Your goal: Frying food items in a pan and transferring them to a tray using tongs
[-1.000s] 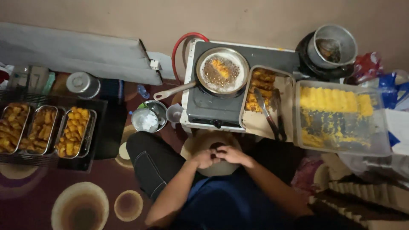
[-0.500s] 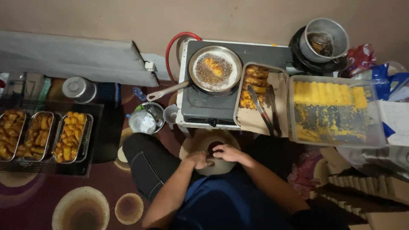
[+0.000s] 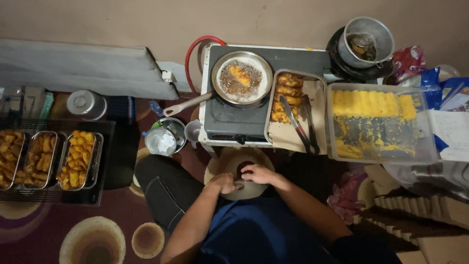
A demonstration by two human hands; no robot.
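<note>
Trays of fried pieces (image 3: 46, 159) are set far left. A pale round plate (image 3: 244, 171) is placed on the floor, just before the stove (image 3: 234, 120). Left hand (image 3: 223, 183) and right hand (image 3: 257, 173) are held together over it, fingers curled; what is gripped cannot be told. Frying pan (image 3: 242, 78) above; crumb-coated rolls in a clear tub (image 3: 378, 122) at right.

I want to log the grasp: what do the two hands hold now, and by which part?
It cannot be told. Both the left hand and right hand rest together over a round pale plate in the lap; anything between the fingers is too small to see.
</note>
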